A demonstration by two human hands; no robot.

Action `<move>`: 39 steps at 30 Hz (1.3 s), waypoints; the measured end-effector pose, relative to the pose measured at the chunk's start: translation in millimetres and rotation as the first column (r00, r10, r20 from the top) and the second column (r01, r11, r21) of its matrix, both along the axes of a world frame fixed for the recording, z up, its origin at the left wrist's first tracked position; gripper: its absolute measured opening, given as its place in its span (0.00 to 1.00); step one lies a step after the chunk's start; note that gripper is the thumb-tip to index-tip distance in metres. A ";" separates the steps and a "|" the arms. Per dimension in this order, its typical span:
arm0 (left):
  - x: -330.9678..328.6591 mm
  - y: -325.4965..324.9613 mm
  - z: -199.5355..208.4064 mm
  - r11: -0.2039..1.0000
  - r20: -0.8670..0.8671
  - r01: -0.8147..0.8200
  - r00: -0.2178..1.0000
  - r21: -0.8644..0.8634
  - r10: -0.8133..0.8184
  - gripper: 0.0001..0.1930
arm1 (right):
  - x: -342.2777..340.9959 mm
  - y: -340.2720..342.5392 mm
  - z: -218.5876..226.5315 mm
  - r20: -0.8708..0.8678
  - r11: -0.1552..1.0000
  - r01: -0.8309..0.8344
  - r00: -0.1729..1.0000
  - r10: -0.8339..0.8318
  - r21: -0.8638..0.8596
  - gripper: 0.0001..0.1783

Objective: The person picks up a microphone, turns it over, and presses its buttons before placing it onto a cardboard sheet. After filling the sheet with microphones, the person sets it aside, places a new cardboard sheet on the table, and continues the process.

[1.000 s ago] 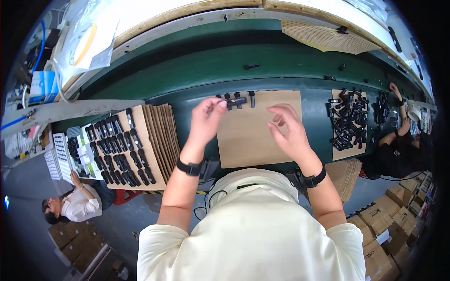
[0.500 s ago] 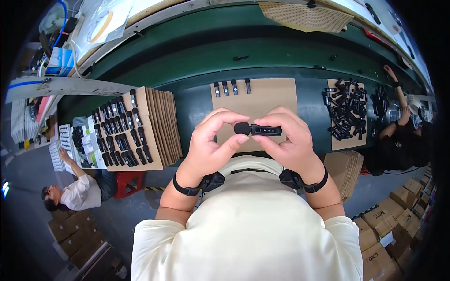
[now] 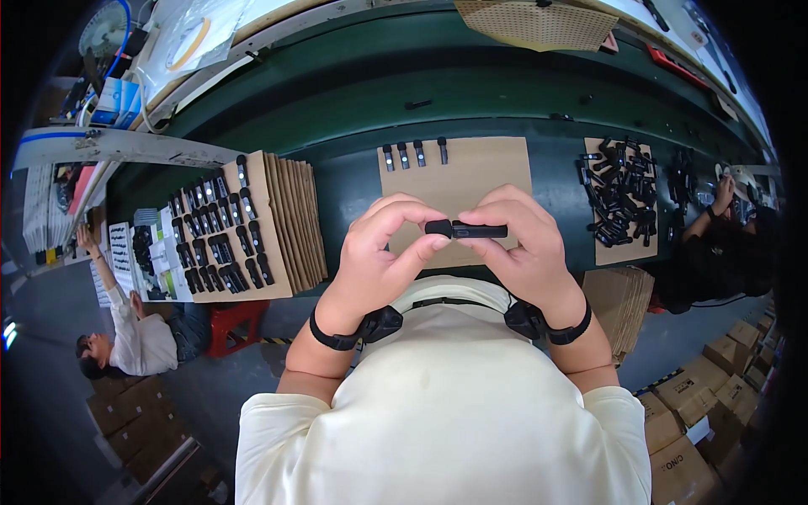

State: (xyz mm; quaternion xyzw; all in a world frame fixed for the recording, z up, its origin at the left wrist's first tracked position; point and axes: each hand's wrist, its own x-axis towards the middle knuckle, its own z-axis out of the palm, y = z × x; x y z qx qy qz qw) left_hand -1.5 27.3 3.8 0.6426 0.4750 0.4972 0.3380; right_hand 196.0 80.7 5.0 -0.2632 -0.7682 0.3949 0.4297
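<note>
Between my two hands, above a cardboard sheet (image 3: 497,172), a small black clip-on microphone (image 3: 484,231) lies level. My left hand (image 3: 379,244) pinches its rounded, foam-like head (image 3: 438,227) between thumb and forefinger. The flat body is gripped at its other end by the thumb and fingers of my right hand (image 3: 530,248). Head and body meet end to end; whether they are fully joined I cannot tell. Beyond my hands, several similar microphones (image 3: 420,153) stand in a row along the sheet's far edge.
At left, rows of microphones (image 3: 220,215) cover stacked cardboard sheets (image 3: 295,227). A heap of black microphones (image 3: 623,189) lies on cardboard at right. One loose black piece (image 3: 418,104) rests on the green bench (image 3: 337,101). Co-workers sit at left (image 3: 143,345) and right (image 3: 724,261).
The microphone has been rolled about its length, so its slotted face no longer shows and a narrow side does. The left co-worker's arm has moved farther up; the right co-worker's hand has come lower.
</note>
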 end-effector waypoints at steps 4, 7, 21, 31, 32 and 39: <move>0.6 7.0 -3.0 1.000 0.000 -0.016 1.000 -0.002 0.016 0.11 | -0.9 7.1 -1.1 0.028 0.993 0.026 0.999 -0.029 0.114 0.16; -4.6 17.2 -7.9 1.000 -0.062 0.008 0.998 0.028 -0.006 0.12 | 0.6 11.8 -0.7 0.104 0.996 0.027 0.994 -0.036 0.082 0.15; -27.6 166.2 -148.5 0.949 -0.351 -0.102 0.936 -0.298 -0.009 0.09 | 15.9 65.1 -131.2 0.549 0.850 0.354 0.831 -0.095 -0.390 0.12; -10.1 211.4 -231.3 0.963 -0.693 -0.079 0.710 -0.258 -0.127 0.08 | -8.5 105.5 -218.1 0.667 0.795 0.461 0.738 -0.097 -0.394 0.14; -10.9 211.2 -236.2 0.961 -0.692 -0.077 0.709 -0.264 -0.133 0.08 | -11.1 108.1 -223.6 0.687 0.794 0.476 0.719 -0.103 -0.379 0.14; -22.7 201.5 -254.0 0.967 -0.585 0.074 0.784 -0.243 -0.207 0.10 | -25.4 128.2 -251.5 0.745 0.780 0.497 0.664 -0.061 -0.380 0.14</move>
